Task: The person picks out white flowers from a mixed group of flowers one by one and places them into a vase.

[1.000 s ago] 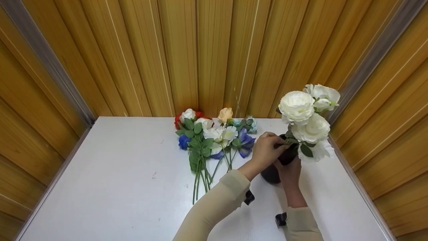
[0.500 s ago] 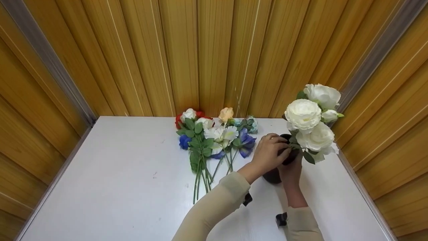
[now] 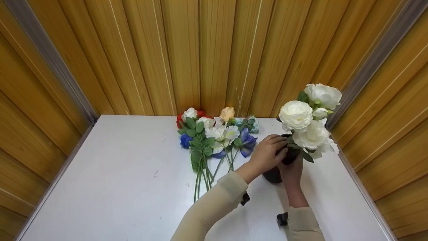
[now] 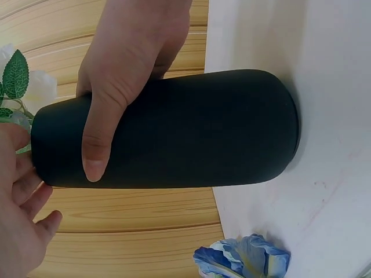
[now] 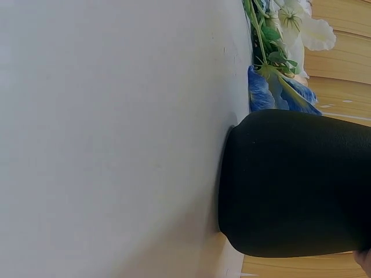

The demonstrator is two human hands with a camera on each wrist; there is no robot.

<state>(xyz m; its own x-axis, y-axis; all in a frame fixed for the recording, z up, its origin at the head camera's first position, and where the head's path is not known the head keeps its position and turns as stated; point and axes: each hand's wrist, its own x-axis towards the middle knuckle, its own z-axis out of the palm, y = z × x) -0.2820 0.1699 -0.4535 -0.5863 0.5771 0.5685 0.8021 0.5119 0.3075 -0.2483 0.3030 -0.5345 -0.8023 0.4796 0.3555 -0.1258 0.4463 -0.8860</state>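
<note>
A tall black vase (image 4: 191,130) stands upright on the white table (image 3: 127,187) at the right. My right hand (image 3: 291,172) grips it below the mouth, the thumb lying across its side in the left wrist view. White flowers (image 3: 311,134) with green leaves rise from the mouth and lean right; their lower stems are hidden inside. At the rim is my left hand (image 3: 267,152), its relaxed fingers (image 4: 26,185) touching the vase's edge beside the leaves. In the right wrist view, the vase's lower part fills the right side and little of the hand shows.
Several loose flowers lie left of the vase: a blue one (image 3: 247,143), a peach rose (image 3: 227,114), white and red blooms, their green stems (image 3: 200,177) toward me. Wood-patterned panels (image 3: 214,60) close off the back and both sides. Dark wrist devices (image 3: 282,219) sit at the sleeves.
The white flowers swung right, then back left a little. My left fingers went from pinching among the leaves to lying over the rim. My right hand has kept its grip on the vase.
</note>
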